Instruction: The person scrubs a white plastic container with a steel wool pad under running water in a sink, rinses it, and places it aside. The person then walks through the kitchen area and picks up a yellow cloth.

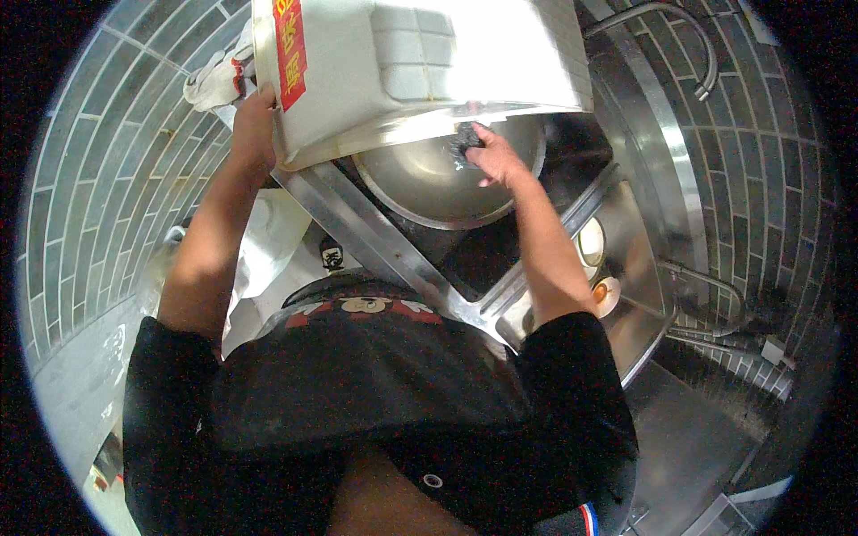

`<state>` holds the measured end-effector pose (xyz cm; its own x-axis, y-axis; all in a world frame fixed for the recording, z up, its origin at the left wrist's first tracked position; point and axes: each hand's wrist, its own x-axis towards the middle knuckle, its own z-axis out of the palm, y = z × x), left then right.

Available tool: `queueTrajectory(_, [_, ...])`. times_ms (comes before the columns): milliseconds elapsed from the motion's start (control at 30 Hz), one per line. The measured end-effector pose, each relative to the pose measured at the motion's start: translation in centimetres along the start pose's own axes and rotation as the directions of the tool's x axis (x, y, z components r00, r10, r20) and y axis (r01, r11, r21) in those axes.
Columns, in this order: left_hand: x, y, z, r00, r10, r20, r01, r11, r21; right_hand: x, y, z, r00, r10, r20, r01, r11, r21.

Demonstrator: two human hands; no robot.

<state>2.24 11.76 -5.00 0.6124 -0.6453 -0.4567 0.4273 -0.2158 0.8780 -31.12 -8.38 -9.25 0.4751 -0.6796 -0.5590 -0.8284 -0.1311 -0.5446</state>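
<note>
A large white plastic box [335, 60] with a red label strip is tilted on its side over the sink. My left hand [258, 124] grips its lower left edge. In my right hand [495, 157] is a dark steel wool scrubber [468, 139], held close to the box's lower rim. Beneath that hand a wide round metal basin [429, 194] sits in the stainless steel sink [395, 258]. The box hides the basin's far part.
A curved metal faucet [710, 60] reaches over the sink from the upper right. Bowls [591, 242] stand in the adjoining sink compartment at right. A whitish cloth glove [211, 84] lies behind my left hand. Tiled walls curve along both sides.
</note>
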Motion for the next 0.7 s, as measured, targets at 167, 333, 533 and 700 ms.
queueTrajectory(167, [-3.4, 1.8, 2.8, 0.999, 0.021, -0.034, -0.022, 0.999, -0.026, 1.5, -0.3, 1.2, 0.963, 0.248, -0.109, -0.227, 0.958, 0.173])
queueTrajectory(333, [-2.2, 1.1, 1.2, 1.000, 0.024, 0.018, -0.023, 0.997, -0.075, 0.8, -0.6, 2.4, 0.958, 0.081, 0.275, -0.262, 0.636, 0.726])
queueTrajectory(533, [-1.9, 0.8, 0.8, 1.000, -0.020, -0.004, 0.020, 0.998, -0.064, 0.8, -2.3, -1.4, 0.997, -0.021, -0.068, -0.026, 0.774, -0.632])
queueTrajectory(700, [-2.4, 1.9, 1.9, 0.999, 0.040, -0.013, -0.041, 0.998, -0.045, 2.5, -0.6, 2.3, 0.972, 0.193, 0.136, -0.236, 0.756, 0.610])
